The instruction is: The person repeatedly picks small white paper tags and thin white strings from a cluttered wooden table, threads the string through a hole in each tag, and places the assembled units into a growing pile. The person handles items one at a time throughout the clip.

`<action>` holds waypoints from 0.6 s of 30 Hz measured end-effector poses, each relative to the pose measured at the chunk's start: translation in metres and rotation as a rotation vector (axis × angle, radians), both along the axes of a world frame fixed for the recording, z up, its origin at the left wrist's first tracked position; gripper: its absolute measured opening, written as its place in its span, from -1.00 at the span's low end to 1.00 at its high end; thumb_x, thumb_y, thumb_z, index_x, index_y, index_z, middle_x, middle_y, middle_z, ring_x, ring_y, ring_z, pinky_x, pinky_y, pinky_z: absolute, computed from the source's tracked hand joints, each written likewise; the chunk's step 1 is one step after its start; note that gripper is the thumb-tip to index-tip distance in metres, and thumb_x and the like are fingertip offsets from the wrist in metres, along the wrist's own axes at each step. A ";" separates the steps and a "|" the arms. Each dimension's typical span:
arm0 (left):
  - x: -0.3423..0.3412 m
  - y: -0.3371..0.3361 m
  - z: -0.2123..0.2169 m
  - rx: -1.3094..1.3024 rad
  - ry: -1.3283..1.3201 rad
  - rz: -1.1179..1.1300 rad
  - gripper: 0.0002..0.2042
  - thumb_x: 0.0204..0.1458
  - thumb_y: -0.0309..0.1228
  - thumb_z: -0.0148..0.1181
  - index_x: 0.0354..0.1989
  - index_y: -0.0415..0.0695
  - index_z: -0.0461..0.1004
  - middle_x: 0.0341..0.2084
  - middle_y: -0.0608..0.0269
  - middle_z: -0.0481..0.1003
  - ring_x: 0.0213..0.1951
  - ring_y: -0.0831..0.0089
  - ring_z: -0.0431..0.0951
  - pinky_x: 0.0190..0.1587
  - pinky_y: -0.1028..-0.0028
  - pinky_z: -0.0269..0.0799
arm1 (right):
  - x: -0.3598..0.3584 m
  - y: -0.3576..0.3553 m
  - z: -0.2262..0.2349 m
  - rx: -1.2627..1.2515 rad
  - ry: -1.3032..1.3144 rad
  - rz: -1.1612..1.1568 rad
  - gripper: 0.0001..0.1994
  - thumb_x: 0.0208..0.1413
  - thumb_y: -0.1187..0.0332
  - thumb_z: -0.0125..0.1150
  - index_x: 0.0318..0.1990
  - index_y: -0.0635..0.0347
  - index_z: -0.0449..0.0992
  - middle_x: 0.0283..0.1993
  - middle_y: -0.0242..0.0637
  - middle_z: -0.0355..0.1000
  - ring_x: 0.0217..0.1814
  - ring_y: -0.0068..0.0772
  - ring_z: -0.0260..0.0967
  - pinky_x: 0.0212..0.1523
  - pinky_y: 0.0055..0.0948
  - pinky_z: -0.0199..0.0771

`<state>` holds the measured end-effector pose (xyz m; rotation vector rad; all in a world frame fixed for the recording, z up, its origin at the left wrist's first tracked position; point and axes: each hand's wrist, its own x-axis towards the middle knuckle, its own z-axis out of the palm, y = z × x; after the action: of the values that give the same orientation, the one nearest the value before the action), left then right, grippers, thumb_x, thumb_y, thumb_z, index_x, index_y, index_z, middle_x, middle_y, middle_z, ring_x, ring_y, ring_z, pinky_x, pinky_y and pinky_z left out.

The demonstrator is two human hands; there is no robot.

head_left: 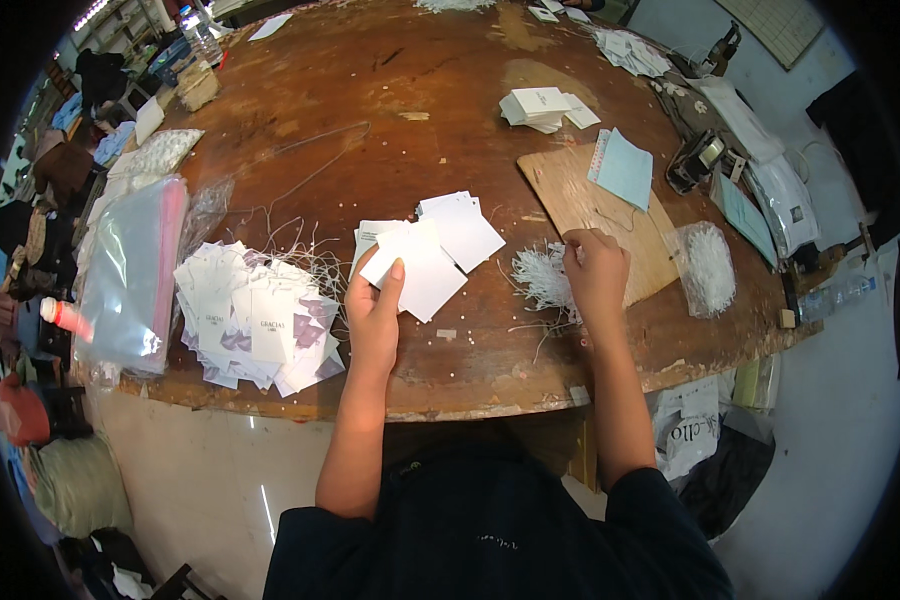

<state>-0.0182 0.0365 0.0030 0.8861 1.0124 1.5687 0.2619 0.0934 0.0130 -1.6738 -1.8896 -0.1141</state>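
Observation:
My left hand (375, 310) holds a fanned bunch of white card tags (425, 250) above the brown wooden table (370, 100). My right hand (596, 270) rests on a loose heap of white strings (540, 275) at the table's near edge, fingers pinched into them. A big pile of strung white tags (255, 315) lies to the left of my left hand. A thin wooden board (580, 200) sits just beyond my right hand.
A clear bag of white strings (708, 268) lies right of the board, a pale blue notepad (625, 168) on it. More tag stacks (540, 108) sit farther back. Clear plastic bags (130, 275) lie at the left edge. Bags and clutter stand on the floor.

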 end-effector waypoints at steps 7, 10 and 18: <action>0.007 0.000 0.005 0.014 -0.004 0.022 -0.61 0.32 -0.35 0.14 0.22 -0.31 0.39 0.00 0.18 0.54 0.00 0.54 0.52 0.07 0.47 0.42 | 0.017 -0.005 0.016 -0.042 0.882 0.143 -0.88 0.15 0.48 0.32 -0.18 0.30 0.60 -0.22 -0.32 0.55 -0.18 -0.52 0.46 -0.12 -0.44 0.44; 0.008 -0.002 0.006 0.002 -0.014 0.012 -0.61 0.31 -0.35 0.14 0.22 -0.31 0.39 -0.01 0.18 0.54 0.00 0.53 0.51 0.08 0.46 0.42 | 0.018 -0.007 0.025 -0.008 1.093 0.156 -0.84 0.20 0.49 0.29 -0.10 0.33 0.56 -0.21 -0.33 0.53 -0.16 -0.54 0.46 -0.07 -0.53 0.45; 0.005 -0.002 0.002 -0.003 -0.045 -0.025 -0.60 0.28 -0.36 0.17 0.21 -0.31 0.39 0.00 0.18 0.54 0.02 0.52 0.52 0.10 0.46 0.41 | 0.007 -0.014 0.059 0.223 1.275 0.269 -0.86 0.26 0.61 0.16 -0.07 0.38 0.53 -0.29 -0.27 0.51 -0.33 -0.51 0.47 -0.28 -0.48 0.52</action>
<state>-0.0137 0.0342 0.0051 0.8550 0.9685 1.5590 0.2688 0.0793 0.0716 -0.8876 -1.0081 0.6686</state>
